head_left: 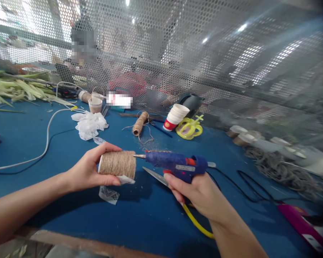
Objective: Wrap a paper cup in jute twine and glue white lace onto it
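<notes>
My left hand (94, 170) is wrapped round a paper cup (118, 164) covered in brown twine and lying on its side in the air. A strip of white lace (126, 179) shows at its lower edge, and more lace (109, 194) hangs below. In my right hand (193, 190) is a blue hot glue gun (174, 163), with a finger by its red trigger. Its metal nozzle points left and meets the twine near the cup's right end; whether they touch I cannot tell. Scissors (156, 176) with yellow handles lie beneath the right hand, partly hidden by it.
Behind stand a twine roll (140, 123), stacked paper cups (176, 116), a yellow crown-shaped piece (188, 128) and bunched white lace (90, 123). Grey cord (282, 172) lies right, near a magenta power strip (301, 225). A white cable (47, 139) crosses the left. Perforated metal (161, 46) screens off a person.
</notes>
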The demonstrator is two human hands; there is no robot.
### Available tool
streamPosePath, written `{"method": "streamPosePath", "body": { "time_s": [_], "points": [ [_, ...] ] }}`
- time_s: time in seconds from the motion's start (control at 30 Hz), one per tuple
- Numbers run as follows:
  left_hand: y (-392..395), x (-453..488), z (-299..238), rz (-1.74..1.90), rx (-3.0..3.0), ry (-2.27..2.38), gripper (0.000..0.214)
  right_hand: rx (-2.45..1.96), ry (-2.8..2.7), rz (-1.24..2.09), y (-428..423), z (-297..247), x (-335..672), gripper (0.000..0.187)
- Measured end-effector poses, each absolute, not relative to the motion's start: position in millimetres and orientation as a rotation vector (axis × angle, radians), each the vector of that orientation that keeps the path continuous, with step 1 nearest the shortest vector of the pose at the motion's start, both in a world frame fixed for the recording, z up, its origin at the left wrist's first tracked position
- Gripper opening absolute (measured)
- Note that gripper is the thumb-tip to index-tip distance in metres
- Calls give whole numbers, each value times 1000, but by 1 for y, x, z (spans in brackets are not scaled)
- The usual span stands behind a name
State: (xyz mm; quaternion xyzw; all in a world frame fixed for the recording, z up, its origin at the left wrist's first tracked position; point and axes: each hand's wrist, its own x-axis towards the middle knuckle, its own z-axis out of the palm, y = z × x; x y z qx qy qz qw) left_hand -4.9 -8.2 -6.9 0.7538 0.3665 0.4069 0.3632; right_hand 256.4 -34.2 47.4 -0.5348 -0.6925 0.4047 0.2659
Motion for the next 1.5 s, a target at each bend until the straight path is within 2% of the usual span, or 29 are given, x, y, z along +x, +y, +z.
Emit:
{"method": "streamPosePath", "body": {
  "time_s": [0.13, 0.33, 0.5, 0.8, 1.17, 1.33, 1.5],
  "points": [
    [-8, -4, -9, 1062, 1964, 940, 58, -1440, -1890, 1071, -32, 45, 256, 43],
    [-7, -3, -9, 1044, 1858, 930, 59, -1402, -1828, 1140, -37, 47, 254, 25],
    [-9, -2, -3, 1025, 1703, 938, 60, -1422, -1780, 1165, -41, 51, 252, 19],
    [-8, -4, -12, 1038, 1782, 860, 61, -1412, -1860, 1110, -30, 41, 259, 37],
    [-5, -5, -11, 1069, 1847, 910, 60, -1440, -1810, 1091, -40, 50, 256, 21],
    [-6, -5, -11, 1072, 1887, 923, 61, -1500, -1838, 1062, -38, 49, 257, 34],
    [-5, -5, -10, 1070, 1936, 915, 61, -1437, -1907, 1034, -32, 44, 262, 35]
  ]
}}
